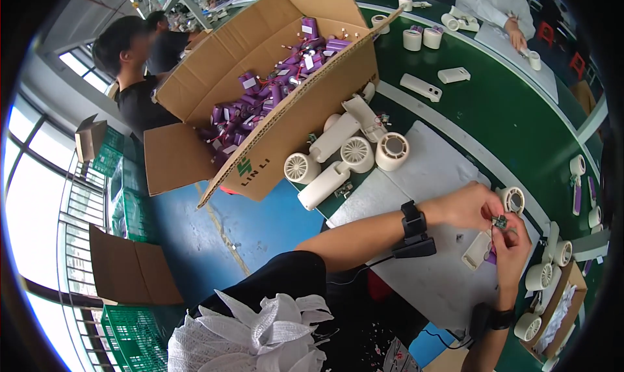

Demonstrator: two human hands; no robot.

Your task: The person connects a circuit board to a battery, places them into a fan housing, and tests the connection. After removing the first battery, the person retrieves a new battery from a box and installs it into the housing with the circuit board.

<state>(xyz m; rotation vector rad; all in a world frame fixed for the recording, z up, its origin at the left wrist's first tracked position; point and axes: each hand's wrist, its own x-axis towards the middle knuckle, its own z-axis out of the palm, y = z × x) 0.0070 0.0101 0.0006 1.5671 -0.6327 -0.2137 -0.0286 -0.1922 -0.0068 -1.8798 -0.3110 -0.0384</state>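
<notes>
A small green circuit board is pinched between the fingertips of both my hands, above the grey work mat at the right. My left hand reaches in from the left and grips it from the far side. From below, my right hand holds it with thumb and fingers closed. Just beyond the fingers is a white round fan head. Beside my right hand lies a white handle shell, with a purple battery partly hidden by that hand.
A big open carton of purple battery packs stands at the left. Several white fan parts lie between it and the mat. A green conveyor carries more parts. A smaller box sits right; co-workers are beyond.
</notes>
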